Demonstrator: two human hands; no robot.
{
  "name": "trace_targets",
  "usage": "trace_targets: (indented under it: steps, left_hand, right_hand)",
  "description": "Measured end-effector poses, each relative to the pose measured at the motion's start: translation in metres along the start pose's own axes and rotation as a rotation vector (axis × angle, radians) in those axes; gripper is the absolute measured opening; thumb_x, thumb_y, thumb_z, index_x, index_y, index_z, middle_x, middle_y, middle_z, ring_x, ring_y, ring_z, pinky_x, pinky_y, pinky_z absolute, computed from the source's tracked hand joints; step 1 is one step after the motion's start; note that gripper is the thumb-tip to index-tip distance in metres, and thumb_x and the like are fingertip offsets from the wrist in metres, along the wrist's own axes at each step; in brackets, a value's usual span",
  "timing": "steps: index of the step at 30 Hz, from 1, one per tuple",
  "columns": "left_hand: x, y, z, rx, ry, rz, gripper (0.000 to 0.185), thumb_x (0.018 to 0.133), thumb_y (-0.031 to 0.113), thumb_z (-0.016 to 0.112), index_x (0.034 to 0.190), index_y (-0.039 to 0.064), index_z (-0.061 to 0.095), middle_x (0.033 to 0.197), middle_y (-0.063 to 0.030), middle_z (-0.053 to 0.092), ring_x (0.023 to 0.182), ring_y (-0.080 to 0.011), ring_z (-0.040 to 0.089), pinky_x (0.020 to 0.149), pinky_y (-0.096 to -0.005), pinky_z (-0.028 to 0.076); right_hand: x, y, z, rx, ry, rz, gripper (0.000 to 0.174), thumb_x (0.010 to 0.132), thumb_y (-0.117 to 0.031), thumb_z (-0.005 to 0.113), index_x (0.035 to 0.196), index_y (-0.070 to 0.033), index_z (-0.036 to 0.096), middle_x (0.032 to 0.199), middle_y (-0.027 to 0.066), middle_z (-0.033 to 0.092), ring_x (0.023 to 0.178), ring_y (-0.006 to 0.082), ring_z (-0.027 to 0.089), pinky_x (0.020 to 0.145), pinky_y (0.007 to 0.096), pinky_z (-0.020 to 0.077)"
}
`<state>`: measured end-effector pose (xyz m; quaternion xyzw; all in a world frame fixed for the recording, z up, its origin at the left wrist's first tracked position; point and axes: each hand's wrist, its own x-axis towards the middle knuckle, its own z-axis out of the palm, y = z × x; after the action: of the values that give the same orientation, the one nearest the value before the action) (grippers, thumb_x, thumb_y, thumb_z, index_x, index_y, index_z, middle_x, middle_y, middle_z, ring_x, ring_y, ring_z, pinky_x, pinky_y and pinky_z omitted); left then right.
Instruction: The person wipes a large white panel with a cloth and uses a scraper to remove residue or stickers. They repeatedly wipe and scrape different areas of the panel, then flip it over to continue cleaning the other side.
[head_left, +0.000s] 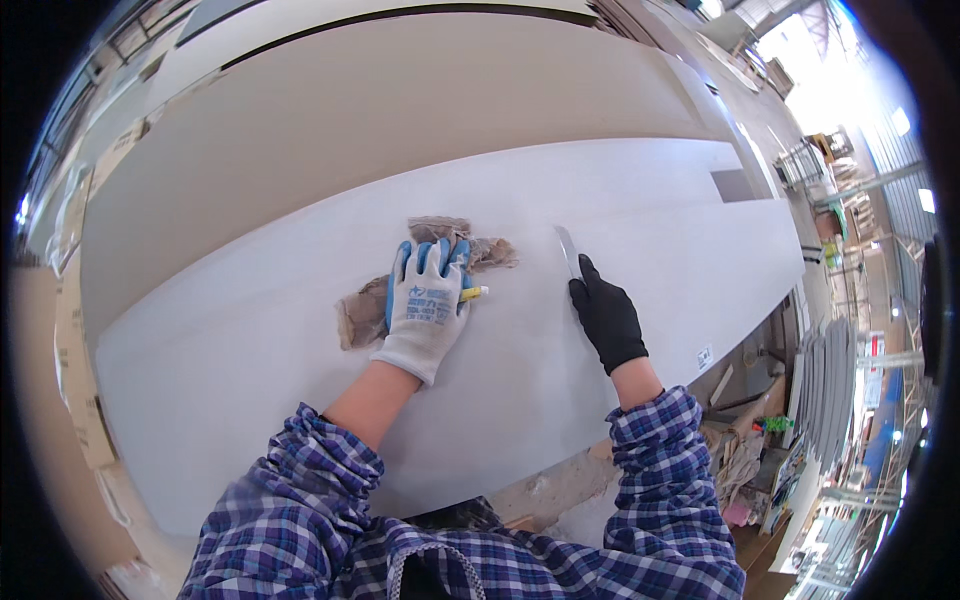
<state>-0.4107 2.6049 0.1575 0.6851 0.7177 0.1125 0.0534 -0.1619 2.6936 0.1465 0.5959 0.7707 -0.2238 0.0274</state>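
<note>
My left hand (429, 300), in a white knit glove with blue-coated fingers, presses down on a crumpled brown wad (364, 313), perhaps a rag or film, on a large white panel (255, 360). Parts of the wad stick out on both sides of the glove and beyond the fingertips. A short yellow thing (474, 293) with a white end pokes out beside the thumb; its kind and the rest of it are hidden. In a black glove, my right hand (609, 319) grips a knife with a bare metal blade (568, 247) pointing away from me, over the panel and right of the wad.
Beyond the white panel lies a wide beige board (375, 112). A small label (704, 358) is near the panel's right edge. Several thin panels (825, 390) stand at the right, near a cluttered shelf (750, 450). Cardboard (79, 375) lies along the left side.
</note>
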Motion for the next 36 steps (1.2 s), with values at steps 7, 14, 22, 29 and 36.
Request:
trace_targets:
  steps: [7,14,22,29,36]
  left_hand:
    - [-0.086,-0.019,-0.006,0.009,0.091,-0.115,0.047,0.080,0.021,0.069,0.124,0.008,0.060,0.126,-0.0143,0.054,0.123,-0.0325,0.047,0.113,-0.0479,0.028]
    - [-0.153,-0.022,0.009,0.008,0.152,-0.183,0.045,0.080,0.017,0.068,0.123,0.006,0.060,0.126,-0.0142,0.055,0.123,-0.0315,0.047,0.113,-0.0456,0.030]
    - [-0.202,-0.047,0.013,0.073,0.178,-0.295,0.050,0.077,0.018,0.070,0.125,0.009,0.059,0.129,-0.0127,0.054,0.127,-0.0301,0.046,0.113,-0.0449,0.030]
    - [-0.208,-0.038,0.034,0.056,0.230,-0.326,0.046,0.077,0.015,0.070,0.122,0.007,0.060,0.129,-0.0135,0.054,0.125,-0.0311,0.047,0.112,-0.0445,0.031]
    - [-0.228,-0.047,0.032,-0.015,0.246,-0.336,0.048,0.076,0.011,0.070,0.123,0.006,0.059,0.129,-0.0148,0.053,0.125,-0.0349,0.046,0.111,-0.0467,0.031]
  right_hand:
    - [-0.054,-0.022,0.034,-0.011,0.062,-0.127,0.048,0.096,-0.034,0.051,0.140,-0.015,0.047,0.084,0.0180,0.068,0.077,0.0368,0.066,0.069,0.0469,0.0528]
    - [-0.089,-0.008,0.073,-0.031,0.120,-0.161,0.047,0.097,-0.033,0.049,0.139,-0.012,0.048,0.089,0.0183,0.069,0.083,0.0370,0.066,0.073,0.0464,0.0526]
    - [-0.102,-0.003,0.096,0.014,0.064,-0.202,0.049,0.096,-0.035,0.050,0.141,-0.015,0.047,0.089,0.0186,0.069,0.084,0.0373,0.066,0.074,0.0475,0.0522]
    - [-0.117,-0.005,0.119,0.003,-0.061,-0.313,0.050,0.097,-0.037,0.044,0.142,-0.016,0.044,0.085,0.0204,0.068,0.080,0.0381,0.067,0.071,0.0502,0.0527]
    - [-0.120,-0.003,0.118,-0.046,0.090,-0.227,0.050,0.097,-0.035,0.045,0.140,-0.008,0.046,0.079,0.0194,0.068,0.073,0.0373,0.066,0.066,0.0493,0.0523]
